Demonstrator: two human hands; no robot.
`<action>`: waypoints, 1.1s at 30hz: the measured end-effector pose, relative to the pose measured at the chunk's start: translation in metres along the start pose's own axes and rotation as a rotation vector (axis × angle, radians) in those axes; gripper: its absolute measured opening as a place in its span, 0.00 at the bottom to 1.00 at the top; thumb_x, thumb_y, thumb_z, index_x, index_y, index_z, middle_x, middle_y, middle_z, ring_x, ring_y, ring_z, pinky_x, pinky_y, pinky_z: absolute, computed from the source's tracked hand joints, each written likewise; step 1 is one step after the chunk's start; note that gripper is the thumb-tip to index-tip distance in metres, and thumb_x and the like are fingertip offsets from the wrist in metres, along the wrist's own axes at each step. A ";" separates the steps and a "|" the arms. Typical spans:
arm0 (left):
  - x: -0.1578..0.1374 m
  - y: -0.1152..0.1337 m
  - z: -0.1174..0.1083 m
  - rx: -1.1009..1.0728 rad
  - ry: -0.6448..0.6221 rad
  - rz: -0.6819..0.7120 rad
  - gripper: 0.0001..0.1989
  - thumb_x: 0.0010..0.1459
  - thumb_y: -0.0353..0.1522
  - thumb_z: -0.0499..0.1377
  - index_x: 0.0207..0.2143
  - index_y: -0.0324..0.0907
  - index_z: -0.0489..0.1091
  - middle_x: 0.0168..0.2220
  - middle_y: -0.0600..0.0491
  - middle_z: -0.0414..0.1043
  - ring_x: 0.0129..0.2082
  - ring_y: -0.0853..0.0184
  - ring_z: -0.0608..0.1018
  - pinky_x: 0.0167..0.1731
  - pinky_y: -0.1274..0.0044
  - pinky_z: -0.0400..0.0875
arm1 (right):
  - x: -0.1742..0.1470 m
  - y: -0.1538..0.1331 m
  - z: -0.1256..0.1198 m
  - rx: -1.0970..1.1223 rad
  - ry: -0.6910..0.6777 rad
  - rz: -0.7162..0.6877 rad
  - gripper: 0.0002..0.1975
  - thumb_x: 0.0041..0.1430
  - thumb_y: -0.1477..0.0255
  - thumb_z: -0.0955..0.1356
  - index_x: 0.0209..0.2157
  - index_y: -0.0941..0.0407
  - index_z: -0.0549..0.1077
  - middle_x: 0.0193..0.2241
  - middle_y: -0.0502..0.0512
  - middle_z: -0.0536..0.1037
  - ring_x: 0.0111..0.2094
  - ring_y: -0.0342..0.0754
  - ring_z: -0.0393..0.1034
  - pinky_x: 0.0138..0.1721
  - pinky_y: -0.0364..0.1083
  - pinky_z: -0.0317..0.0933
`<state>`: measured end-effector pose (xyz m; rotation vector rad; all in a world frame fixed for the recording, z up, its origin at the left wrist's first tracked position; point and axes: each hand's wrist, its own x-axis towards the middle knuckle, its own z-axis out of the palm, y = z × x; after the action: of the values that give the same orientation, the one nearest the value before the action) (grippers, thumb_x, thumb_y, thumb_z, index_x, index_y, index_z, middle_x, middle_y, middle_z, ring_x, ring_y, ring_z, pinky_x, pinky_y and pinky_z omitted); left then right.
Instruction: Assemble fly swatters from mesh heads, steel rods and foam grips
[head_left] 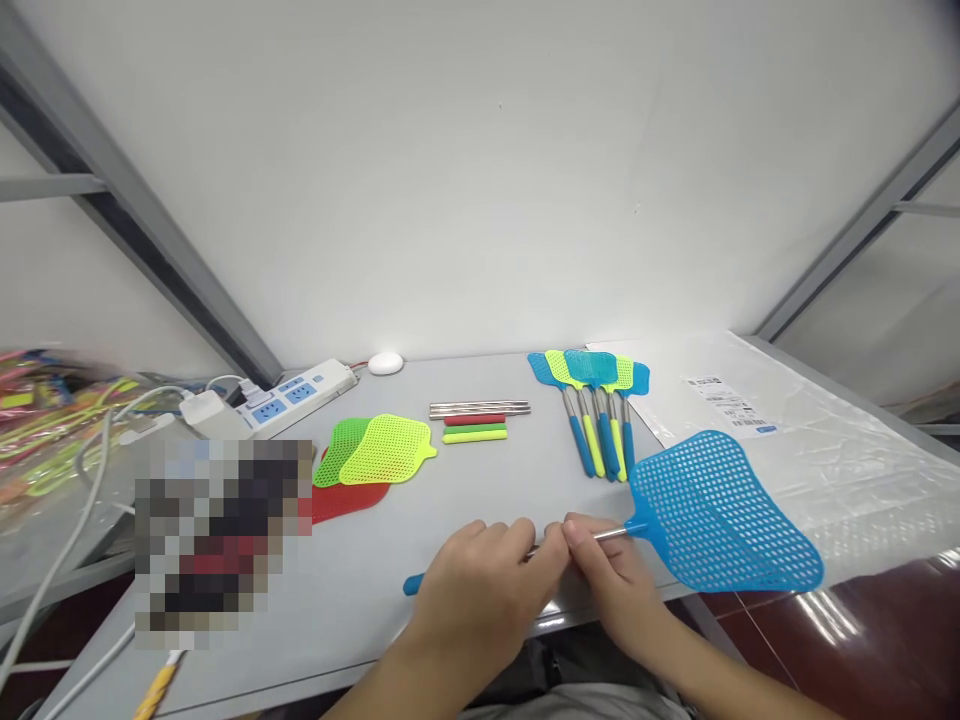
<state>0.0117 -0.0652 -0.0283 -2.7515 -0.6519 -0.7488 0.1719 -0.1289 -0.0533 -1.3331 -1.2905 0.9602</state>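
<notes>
A blue fly swatter [724,515] with a silver metal rod and a blue grip is held low over the table's front edge. My left hand [487,590] is closed round the grip and lower rod, and the grip's blue end sticks out to its left. Close beside it, my right hand [619,590] pinches the rod nearer the mesh head, thumb and fingers closed. Behind my hands lie several metal rods [480,409] and a red, a green and a yellow grip [475,434]. Loose swatter heads, yellow [386,450], green [345,445] and red [352,500], overlap on the left.
Several assembled blue and yellow swatters [600,420] lie fanned at the back right, beside a white plastic bag [795,480] with a label. A power strip [296,395], cables and a blurred-out object [232,540] occupy the left. A white wall [495,200] rises behind the table.
</notes>
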 end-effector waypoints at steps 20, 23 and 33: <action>-0.011 -0.040 -0.020 0.078 -0.008 -0.001 0.05 0.61 0.27 0.54 0.38 0.45 0.66 0.23 0.57 0.60 0.22 0.68 0.59 0.25 0.73 0.47 | -0.006 -0.007 -0.070 0.208 0.434 -0.044 0.23 0.63 0.64 0.66 0.17 0.54 0.58 0.18 0.46 0.54 0.23 0.44 0.49 0.26 0.47 0.43; -0.009 -0.034 -0.020 0.062 -0.009 -0.017 0.05 0.62 0.28 0.53 0.37 0.45 0.67 0.23 0.57 0.61 0.21 0.68 0.60 0.24 0.73 0.48 | 0.000 -0.011 -0.065 0.314 0.440 -0.011 0.24 0.63 0.63 0.66 0.16 0.54 0.57 0.17 0.46 0.53 0.21 0.43 0.48 0.24 0.47 0.42; -0.002 -0.001 -0.006 0.019 0.006 -0.090 0.06 0.66 0.35 0.51 0.38 0.46 0.66 0.21 0.59 0.63 0.19 0.68 0.65 0.22 0.72 0.51 | 0.005 0.004 -0.021 0.222 0.209 0.133 0.25 0.62 0.56 0.65 0.18 0.53 0.55 0.17 0.44 0.52 0.21 0.42 0.44 0.24 0.45 0.41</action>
<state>0.0075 -0.0671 -0.0242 -2.7170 -0.7815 -0.7653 0.1933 -0.1259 -0.0528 -1.3182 -0.9189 0.9955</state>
